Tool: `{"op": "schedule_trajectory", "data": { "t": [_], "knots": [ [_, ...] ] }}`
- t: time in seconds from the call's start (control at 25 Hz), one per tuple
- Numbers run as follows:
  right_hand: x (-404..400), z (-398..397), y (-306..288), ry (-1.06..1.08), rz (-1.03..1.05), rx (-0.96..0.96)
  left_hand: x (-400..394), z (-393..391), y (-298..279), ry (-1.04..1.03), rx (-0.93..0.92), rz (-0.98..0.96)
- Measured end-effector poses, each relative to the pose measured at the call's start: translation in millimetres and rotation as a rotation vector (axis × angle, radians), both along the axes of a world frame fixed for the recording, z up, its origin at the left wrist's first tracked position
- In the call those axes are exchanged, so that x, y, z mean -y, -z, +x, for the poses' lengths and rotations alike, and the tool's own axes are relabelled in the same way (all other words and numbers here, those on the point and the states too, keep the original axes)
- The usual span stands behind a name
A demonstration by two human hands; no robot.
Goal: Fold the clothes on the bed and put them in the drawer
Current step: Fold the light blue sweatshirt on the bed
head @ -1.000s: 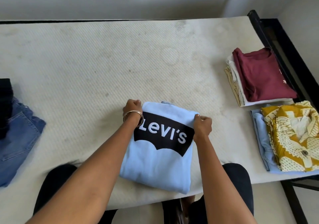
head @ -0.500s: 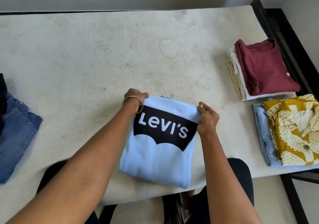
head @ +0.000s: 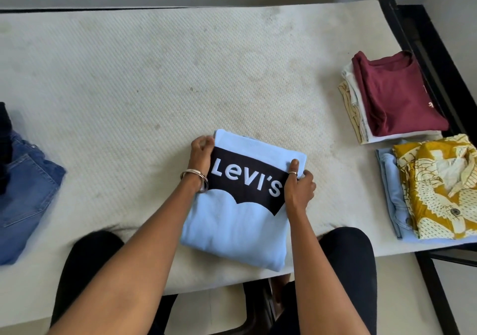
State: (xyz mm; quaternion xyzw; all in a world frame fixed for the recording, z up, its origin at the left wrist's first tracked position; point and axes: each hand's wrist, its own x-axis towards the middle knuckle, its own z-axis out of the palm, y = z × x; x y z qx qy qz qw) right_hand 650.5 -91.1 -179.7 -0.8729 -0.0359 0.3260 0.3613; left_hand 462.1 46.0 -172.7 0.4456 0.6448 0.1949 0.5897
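Gripping the folded light-blue sweatshirt point(head: 232, 226) at its two far corners, the person stands at the near edge of the mattress point(head: 154, 76), and the garment lies there, printed side up, its near fold just short of that edge. The left hand point(head: 201, 151) curls round the far left corner, a bangle point(head: 195, 177) on its wrist; the right hand point(head: 298, 187) pinches the far right corner, thumb on top of the cloth and fingers tucked beneath. Both grips are narrow and hold only fabric. This looks like the last of the folding for this piece, so the next move probably calls for lifting it without letting the layers slip open, then carrying it to a pile or to the drawer, which is not in view. Along the right edge sit two stacks: nearer, a yellow patterned shirt point(head: 438, 187) on a pale blue garment point(head: 389, 195); farther toward the far right corner, a maroon T-shirt point(head: 392, 94) on pale folded pieces. At the left edge, blue jeans point(head: 25, 192) lie unfolded by the look of them, so the task seems well along but unfinished.
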Motion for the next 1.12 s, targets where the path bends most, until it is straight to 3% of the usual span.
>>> {"op": "schedule_trajectory", "data": {
  "t": [0.2, 0.4, 0.52, 0.64, 0.92, 1.04, 1.12],
  "knots": [
    [29.5, -33.6, -8.4, -0.071, -0.045, -0.138, 44.9, -22.3, -4.7, 0.297, -0.218, -0.098],
    [63.2, -39.2, -11.0, -0.188, -0.031, -0.357, 83.2, -33.3, -4.4, 0.121, -0.08, -0.182],
    [67.0, -33.4, -20.0, -0.23, -0.04, -0.247, 110.5, -28.1, -13.1, 0.002, -0.052, -0.21],
    [53.8, -17.5, -42.5, -0.241, 0.098, -0.2, 107.3, -19.9, -33.8, -0.068, 0.128, -0.293],
    [-9.7, 91.7, -99.9, -0.348, 0.394, -0.163, 53.0, 64.2, -77.2, 0.092, 0.589, -0.217],
    [-62.5, 160.5, -123.5, -0.409, 0.46, -0.075, 6.4, 128.4, -87.1, 0.075, 0.633, -0.115],
    [-101.6, 204.0, -127.4, -0.42, 0.36, 0.102, -29.3, 176.4, -86.9, 0.029, 0.596, -0.062]
  ]
}}
